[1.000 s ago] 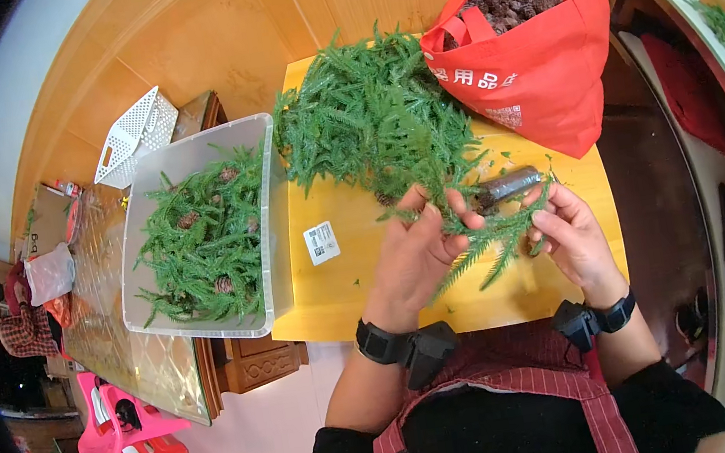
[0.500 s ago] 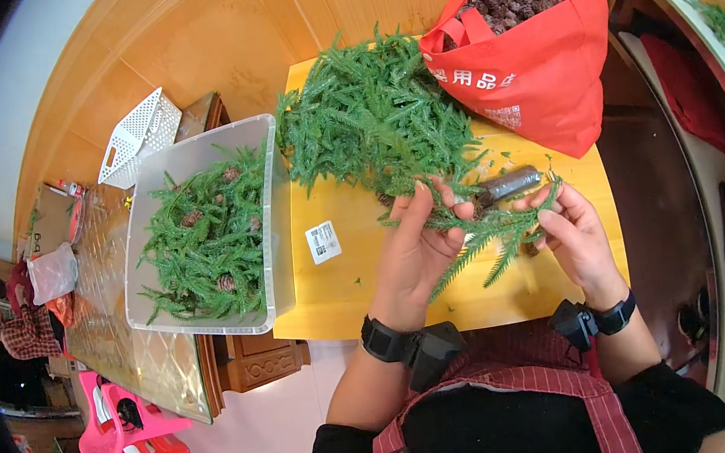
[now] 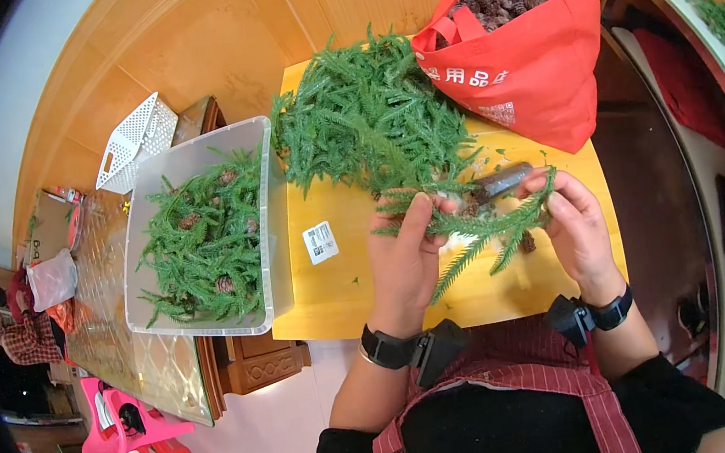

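An artificial pine sprig (image 3: 491, 229) with green needles stretches between my hands above the yellow table. My left hand (image 3: 405, 262) pinches its left end between thumb and fingers. On the other side, my right hand (image 3: 578, 229) has its fingertips closed on the sprig's right end. A small brown pinecone (image 3: 468, 209) shows beside the sprig near my left fingers; whether it is attached I cannot tell. Just beyond the hands lies a dark, shiny cylinder (image 3: 504, 180). Another small brown cone (image 3: 527, 242) rests on the table behind the sprig.
A heap of green sprigs (image 3: 370, 114) covers the table's far side. Right of it stands a red bag (image 3: 534, 63) full of pinecones (image 3: 500, 3). To the left, a clear plastic bin (image 3: 269, 184) holds sprigs with cones. A white label (image 3: 320, 243) lies on the yellow table (image 3: 326, 296).
My right hand has turned and shifted slightly, its fingers higher on the sprig. My left hand has moved a little left. The small cone behind the sprig shows more clearly.
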Action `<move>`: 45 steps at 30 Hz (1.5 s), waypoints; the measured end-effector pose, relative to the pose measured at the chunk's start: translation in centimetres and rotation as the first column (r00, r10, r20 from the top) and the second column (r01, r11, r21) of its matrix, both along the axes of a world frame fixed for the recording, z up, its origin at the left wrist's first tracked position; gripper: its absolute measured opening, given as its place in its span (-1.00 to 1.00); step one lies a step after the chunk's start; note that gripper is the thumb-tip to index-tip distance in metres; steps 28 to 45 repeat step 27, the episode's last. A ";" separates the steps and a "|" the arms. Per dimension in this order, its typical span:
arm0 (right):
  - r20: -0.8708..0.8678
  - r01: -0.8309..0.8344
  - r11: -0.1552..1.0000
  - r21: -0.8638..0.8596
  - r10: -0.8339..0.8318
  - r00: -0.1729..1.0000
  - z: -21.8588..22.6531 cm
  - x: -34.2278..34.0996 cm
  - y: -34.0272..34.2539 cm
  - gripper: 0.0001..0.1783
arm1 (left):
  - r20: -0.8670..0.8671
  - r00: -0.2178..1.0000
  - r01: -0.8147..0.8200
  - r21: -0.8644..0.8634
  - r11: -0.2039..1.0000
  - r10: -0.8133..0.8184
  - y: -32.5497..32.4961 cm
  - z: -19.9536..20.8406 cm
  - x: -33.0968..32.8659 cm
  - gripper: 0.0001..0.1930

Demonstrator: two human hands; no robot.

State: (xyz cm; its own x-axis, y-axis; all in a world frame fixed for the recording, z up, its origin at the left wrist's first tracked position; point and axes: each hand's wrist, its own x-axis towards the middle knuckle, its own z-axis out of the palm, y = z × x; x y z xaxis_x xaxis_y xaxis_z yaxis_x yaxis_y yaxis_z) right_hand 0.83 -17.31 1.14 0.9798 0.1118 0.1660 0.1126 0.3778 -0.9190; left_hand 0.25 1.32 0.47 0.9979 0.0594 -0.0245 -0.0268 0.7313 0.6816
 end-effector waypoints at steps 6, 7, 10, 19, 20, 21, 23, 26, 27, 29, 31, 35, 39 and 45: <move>-0.015 0.040 0.975 -0.219 -0.044 0.999 -0.1 0.2 0.0 -0.80 | 0.127 0.992 -0.039 0.182 0.983 0.016 -1.0 0.8 -0.7 -0.90; -0.016 0.042 0.975 -0.220 -0.046 0.999 -0.3 0.4 0.0 -0.80 | 0.126 0.992 -0.037 0.182 0.983 0.014 -1.1 0.7 -1.0 -0.90; 0.055 0.174 0.883 -0.436 -0.167 0.984 -0.7 1.1 0.2 -0.81 | 0.378 0.923 -0.145 0.509 0.849 -0.069 -1.4 0.1 -1.4 -0.86; -0.118 -0.193 0.970 0.146 0.211 0.970 -1.5 0.2 -1.7 -0.70 | 0.014 1.000 -0.001 0.182 0.983 -0.002 -1.0 1.8 -1.4 -0.87; -0.118 -0.194 0.970 0.144 0.212 0.970 -1.8 0.0 -1.8 -0.70 | 0.014 1.000 -0.002 0.181 0.984 -0.001 -1.0 1.7 -1.4 -0.87; -0.105 -0.158 0.975 0.159 0.175 0.979 -1.8 -0.2 -1.5 -0.70 | 0.018 1.000 0.019 0.177 0.984 -0.023 -1.0 1.5 -1.3 -0.87; -0.093 -0.118 0.978 0.172 0.135 0.986 -1.7 -0.3 -1.6 -0.70 | 0.022 0.999 0.044 0.172 0.984 -0.048 -1.2 1.4 -1.3 -0.87; 0.187 -0.075 0.973 -0.216 0.116 0.975 -1.5 0.3 -1.9 -0.65 | 0.029 0.995 0.090 0.224 0.970 -0.099 -1.4 1.5 -1.3 -0.86; 0.237 -0.076 0.958 -0.276 0.144 0.961 -1.6 0.4 -2.1 -0.62 | 0.043 0.991 0.111 0.237 0.965 -0.124 -1.3 1.4 -1.4 -0.86; 0.237 -0.076 0.958 -0.276 0.144 0.961 -1.6 0.4 -2.1 -0.62 | 0.043 0.991 0.111 0.237 0.965 -0.124 -1.3 1.4 -1.4 -0.86; 0.237 -0.076 0.958 -0.276 0.144 0.961 -1.6 0.4 -2.1 -0.62 | 0.043 0.991 0.111 0.237 0.965 -0.124 -1.3 1.4 -1.4 -0.86; 0.237 -0.076 0.958 -0.276 0.144 0.961 -1.6 0.4 -2.1 -0.62 | 0.043 0.991 0.111 0.237 0.965 -0.124 -1.3 1.4 -1.4 -0.86; 0.237 -0.076 0.958 -0.276 0.144 0.961 -1.6 0.4 -2.1 -0.62 | 0.043 0.991 0.111 0.237 0.965 -0.124 -1.3 1.4 -1.4 -0.86; 0.237 -0.076 0.958 -0.276 0.144 0.961 -1.6 0.4 -2.1 -0.62 | 0.043 0.991 0.111 0.237 0.965 -0.124 -1.3 1.4 -1.4 -0.86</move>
